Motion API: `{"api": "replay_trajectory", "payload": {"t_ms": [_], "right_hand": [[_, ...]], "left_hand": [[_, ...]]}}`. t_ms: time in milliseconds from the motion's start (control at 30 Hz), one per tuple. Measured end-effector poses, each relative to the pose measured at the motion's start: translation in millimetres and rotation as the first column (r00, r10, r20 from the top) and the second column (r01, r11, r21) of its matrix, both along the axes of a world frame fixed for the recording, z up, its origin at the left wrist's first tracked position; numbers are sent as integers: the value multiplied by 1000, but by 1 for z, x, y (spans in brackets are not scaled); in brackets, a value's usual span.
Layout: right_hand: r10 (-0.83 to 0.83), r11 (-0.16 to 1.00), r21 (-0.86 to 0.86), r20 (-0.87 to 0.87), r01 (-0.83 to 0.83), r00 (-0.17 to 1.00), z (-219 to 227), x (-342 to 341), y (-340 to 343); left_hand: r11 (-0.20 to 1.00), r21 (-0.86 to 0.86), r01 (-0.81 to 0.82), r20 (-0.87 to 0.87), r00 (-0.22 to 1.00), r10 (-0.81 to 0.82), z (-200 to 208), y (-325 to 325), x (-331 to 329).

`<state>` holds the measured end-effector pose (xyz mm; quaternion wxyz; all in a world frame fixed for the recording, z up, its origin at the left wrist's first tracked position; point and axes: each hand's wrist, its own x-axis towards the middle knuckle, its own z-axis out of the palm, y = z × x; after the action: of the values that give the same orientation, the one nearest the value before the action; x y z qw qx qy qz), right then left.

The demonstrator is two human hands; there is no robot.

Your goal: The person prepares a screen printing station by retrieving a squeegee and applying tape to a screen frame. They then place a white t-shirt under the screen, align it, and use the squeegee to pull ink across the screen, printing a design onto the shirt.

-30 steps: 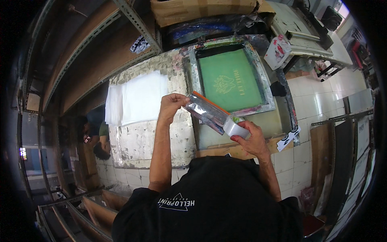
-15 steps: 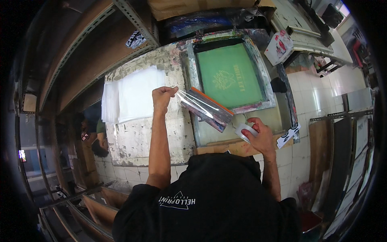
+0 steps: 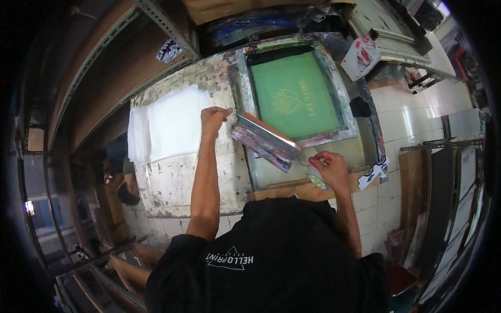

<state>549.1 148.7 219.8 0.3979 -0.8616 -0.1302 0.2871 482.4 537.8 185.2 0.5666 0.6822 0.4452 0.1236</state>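
Note:
My left hand (image 3: 214, 122) is closed in a pinch on the free end of a strip of clear tape. The strip runs rightward along a squeegee (image 3: 265, 149), which has an orange blade edge and a paint-stained grey body. My right hand (image 3: 332, 171) is closed on the tape roll (image 3: 317, 180), which hangs tilted below its fingers. Beneath the squeegee's right part is a screen-printing frame (image 3: 345, 107), with green mesh (image 3: 295, 78) carrying a yellowish design. Whether the tape touches the squeegee along its whole length I cannot tell.
A stack of white sheets (image 3: 175, 122) lies on the stained table (image 3: 195, 180) at left. Metal shelving (image 3: 125, 28) rises at far left, and another person (image 3: 128, 190) is beyond the table's left edge. A printed paper strip (image 3: 373, 173) sits at the right corner.
My right hand has turned the tape roll, so its flat side now shows. My left hand has moved slightly to the right and up. The glare on the strip has narrowed.

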Motion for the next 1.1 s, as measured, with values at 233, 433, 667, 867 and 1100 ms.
{"api": "replay_trajectory", "payload": {"t_ms": [233, 433, 667, 867, 1100], "right_hand": [[-42, 964, 248, -225, 99, 973, -30, 4, -2], [-62, 948, 284, -272, 141, 960, -37, 3, 3], [-87, 940, 294, -279, 171, 956, -36, 6, 7], [-85, 944, 280, -298, 172, 951, -42, 8, 4], [-86, 946, 283, -245, 156, 966, -43, 7, 2]], "left_hand": [[998, -49, 38, -65, 997, -41, -17, 7, 7], [999, -30, 17, -37, 999, -18, -21, 10, 4], [999, -34, 7, 61, 998, -5, -30, 8, 7], [999, -45, -5, 20, 1000, 6, -33, 7, 9], [999, -34, -10, 34, 999, 12, -34, 2, 7]]}}
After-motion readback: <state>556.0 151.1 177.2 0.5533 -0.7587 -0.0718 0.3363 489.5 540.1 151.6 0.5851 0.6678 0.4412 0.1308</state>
